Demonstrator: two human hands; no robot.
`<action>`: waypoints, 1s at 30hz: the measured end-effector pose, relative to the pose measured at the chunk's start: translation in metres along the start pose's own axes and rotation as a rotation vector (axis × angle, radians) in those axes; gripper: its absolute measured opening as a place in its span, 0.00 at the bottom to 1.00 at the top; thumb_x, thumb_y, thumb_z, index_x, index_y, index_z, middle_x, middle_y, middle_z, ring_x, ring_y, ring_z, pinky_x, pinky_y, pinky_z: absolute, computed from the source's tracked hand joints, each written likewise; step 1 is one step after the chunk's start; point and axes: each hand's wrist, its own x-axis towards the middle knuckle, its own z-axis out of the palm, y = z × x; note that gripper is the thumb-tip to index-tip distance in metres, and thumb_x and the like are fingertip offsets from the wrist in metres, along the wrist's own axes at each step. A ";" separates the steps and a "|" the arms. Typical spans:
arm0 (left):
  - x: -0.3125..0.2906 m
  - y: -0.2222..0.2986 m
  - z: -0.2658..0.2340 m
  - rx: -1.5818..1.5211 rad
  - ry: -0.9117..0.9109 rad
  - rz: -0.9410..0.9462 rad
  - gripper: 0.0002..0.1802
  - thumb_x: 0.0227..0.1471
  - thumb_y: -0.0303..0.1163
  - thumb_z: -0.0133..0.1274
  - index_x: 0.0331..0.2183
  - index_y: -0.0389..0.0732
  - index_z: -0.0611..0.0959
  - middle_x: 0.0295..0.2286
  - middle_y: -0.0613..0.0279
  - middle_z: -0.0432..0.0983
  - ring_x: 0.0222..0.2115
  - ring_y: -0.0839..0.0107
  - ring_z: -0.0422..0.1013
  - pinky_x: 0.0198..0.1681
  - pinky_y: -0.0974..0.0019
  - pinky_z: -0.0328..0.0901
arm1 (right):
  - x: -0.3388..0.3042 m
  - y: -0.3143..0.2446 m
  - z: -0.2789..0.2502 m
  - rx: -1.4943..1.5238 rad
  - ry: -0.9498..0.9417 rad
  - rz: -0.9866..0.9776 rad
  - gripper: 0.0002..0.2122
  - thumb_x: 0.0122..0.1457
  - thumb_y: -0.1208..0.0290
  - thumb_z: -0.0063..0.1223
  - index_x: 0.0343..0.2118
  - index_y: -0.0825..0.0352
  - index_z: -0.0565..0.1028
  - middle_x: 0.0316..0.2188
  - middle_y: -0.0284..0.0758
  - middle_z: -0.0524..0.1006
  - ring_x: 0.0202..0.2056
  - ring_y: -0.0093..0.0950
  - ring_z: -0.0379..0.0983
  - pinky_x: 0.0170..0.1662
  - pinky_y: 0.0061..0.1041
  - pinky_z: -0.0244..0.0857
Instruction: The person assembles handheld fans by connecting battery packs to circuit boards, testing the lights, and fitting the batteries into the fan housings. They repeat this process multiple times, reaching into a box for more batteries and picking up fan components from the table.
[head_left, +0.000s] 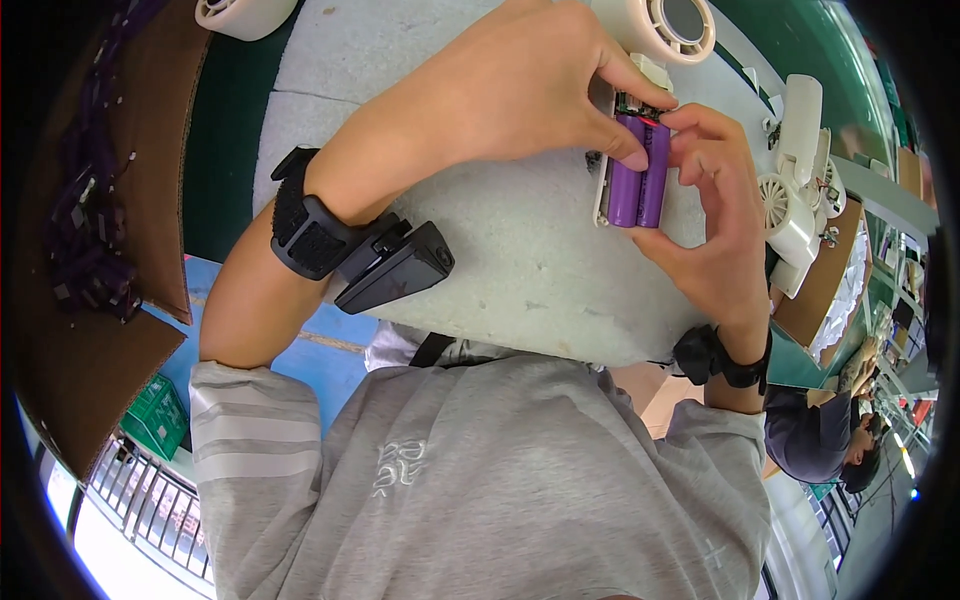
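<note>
A purple battery pack of two cells (640, 180) lies in a white fan housing (602, 190) on the pale work mat. My left hand (545, 85) reaches over from the left, thumb pressed on the cells and index finger at the wires and small circuit board (635, 103) at their upper end. From the right, my right hand (720, 190) curls around the pack, with the thumb at its lower end and fingertips near its upper right corner. Just beyond sits the white round fan head (660, 28). My fingers hide part of the wiring.
White fan parts (797, 190) are piled at the right of the mat (510, 270). A cardboard box (155, 200) with several purple battery packs (90, 230) stands at left. Another white fan head (245, 15) lies at the far left. A person (820, 435) is at lower right.
</note>
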 end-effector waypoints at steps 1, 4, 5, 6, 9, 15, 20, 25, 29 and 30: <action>0.001 -0.002 0.000 -0.003 0.001 -0.001 0.18 0.44 0.28 0.63 0.41 0.39 0.84 0.25 0.48 0.79 0.23 0.60 0.75 0.30 0.67 0.67 | 0.001 -0.001 -0.001 -0.014 -0.020 0.002 0.25 0.36 0.89 0.61 0.35 0.63 0.60 0.51 0.38 0.61 0.49 0.28 0.64 0.52 0.31 0.64; 0.014 -0.013 -0.009 -0.750 -0.265 -0.382 0.18 0.42 0.28 0.63 0.40 0.39 0.84 0.26 0.47 0.79 0.23 0.60 0.76 0.31 0.67 0.67 | 0.004 -0.003 -0.001 0.002 -0.027 0.015 0.26 0.36 0.89 0.61 0.36 0.63 0.60 0.50 0.37 0.60 0.49 0.28 0.63 0.52 0.32 0.65; 0.015 -0.012 -0.011 -0.751 -0.263 -0.381 0.18 0.42 0.28 0.63 0.40 0.39 0.84 0.26 0.47 0.79 0.23 0.60 0.76 0.31 0.67 0.67 | 0.004 -0.004 0.000 0.010 -0.029 0.020 0.26 0.36 0.89 0.61 0.36 0.63 0.60 0.50 0.37 0.60 0.49 0.28 0.63 0.52 0.32 0.65; 0.016 -0.011 -0.013 -0.734 -0.280 -0.387 0.18 0.43 0.27 0.63 0.40 0.39 0.84 0.26 0.47 0.79 0.23 0.60 0.76 0.31 0.67 0.68 | 0.005 -0.005 0.001 0.008 -0.029 0.020 0.26 0.36 0.89 0.61 0.36 0.63 0.60 0.50 0.37 0.60 0.49 0.28 0.63 0.52 0.32 0.65; 0.017 -0.010 -0.015 -0.696 -0.310 -0.389 0.17 0.43 0.26 0.62 0.40 0.40 0.84 0.26 0.46 0.79 0.24 0.60 0.76 0.32 0.67 0.68 | 0.009 -0.006 0.006 0.059 0.045 0.017 0.28 0.35 0.89 0.61 0.39 0.63 0.61 0.49 0.36 0.59 0.47 0.28 0.63 0.53 0.31 0.64; 0.002 -0.006 0.008 -0.615 -0.151 -0.403 0.17 0.42 0.30 0.65 0.39 0.43 0.85 0.23 0.54 0.80 0.21 0.71 0.71 0.28 0.71 0.66 | 0.010 -0.014 0.007 0.078 0.030 0.115 0.32 0.35 0.88 0.62 0.45 0.64 0.61 0.47 0.34 0.59 0.46 0.28 0.63 0.53 0.31 0.65; 0.001 -0.005 0.011 -0.571 -0.136 -0.478 0.21 0.35 0.35 0.67 0.38 0.49 0.87 0.22 0.54 0.80 0.20 0.62 0.74 0.30 0.65 0.69 | 0.013 -0.018 0.004 0.050 0.004 0.189 0.35 0.35 0.87 0.63 0.49 0.64 0.60 0.46 0.34 0.59 0.44 0.29 0.64 0.52 0.31 0.66; 0.003 -0.002 0.011 -0.547 -0.150 -0.523 0.20 0.35 0.34 0.67 0.38 0.49 0.87 0.22 0.55 0.80 0.20 0.63 0.74 0.31 0.66 0.69 | 0.011 -0.019 0.003 0.101 -0.006 0.207 0.35 0.35 0.86 0.64 0.50 0.64 0.60 0.46 0.34 0.60 0.43 0.29 0.65 0.50 0.31 0.66; 0.002 0.000 0.014 -0.611 -0.154 -0.570 0.21 0.36 0.31 0.69 0.38 0.46 0.86 0.22 0.60 0.80 0.20 0.77 0.70 0.29 0.70 0.66 | 0.013 -0.019 0.000 0.041 -0.012 0.219 0.37 0.34 0.85 0.66 0.50 0.63 0.60 0.47 0.35 0.60 0.43 0.29 0.66 0.50 0.30 0.67; 0.003 -0.002 0.016 -0.621 -0.136 -0.564 0.21 0.36 0.31 0.69 0.39 0.46 0.86 0.23 0.60 0.80 0.21 0.77 0.70 0.29 0.71 0.66 | 0.013 -0.018 0.000 0.040 -0.003 0.214 0.37 0.34 0.85 0.66 0.50 0.63 0.60 0.47 0.35 0.60 0.43 0.29 0.66 0.50 0.30 0.67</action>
